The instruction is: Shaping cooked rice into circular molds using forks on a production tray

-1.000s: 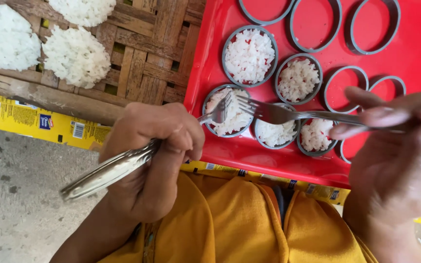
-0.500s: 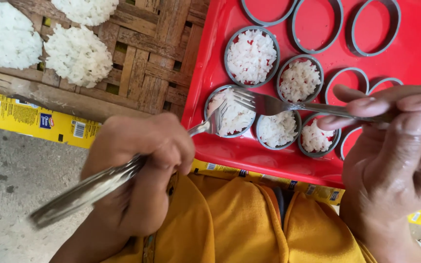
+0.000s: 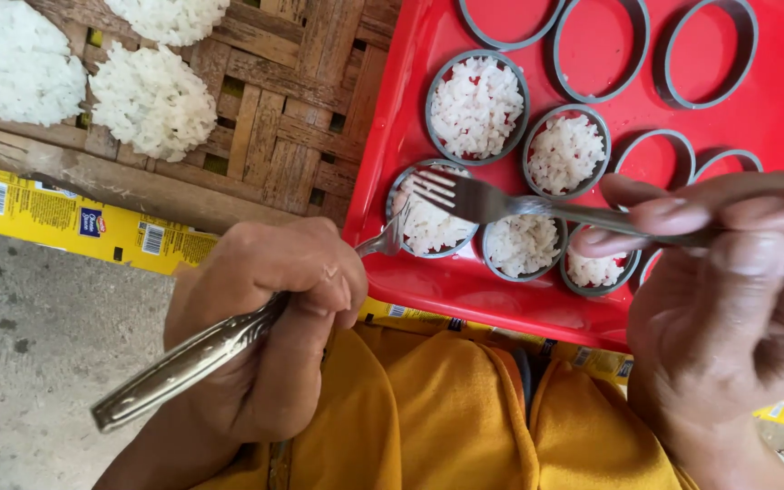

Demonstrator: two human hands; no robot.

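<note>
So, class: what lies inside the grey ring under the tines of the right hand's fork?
The grey ring on the red tray holds white rice. The fork covers part of it; the tray floor beneath is hidden.

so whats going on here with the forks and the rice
A person in yellow-orange clothing holds a metal fork in each hand over a red plastic tray. The left hand grips a patterned-handled silver fork whose head reaches a grey round ring mould filled with white rice. The right hand holds a second silver fork above the same mould. Five moulds hold rice; the other grey rings are empty. Round white rice cakes lie on a woven bamboo mat beside the tray.
</note>
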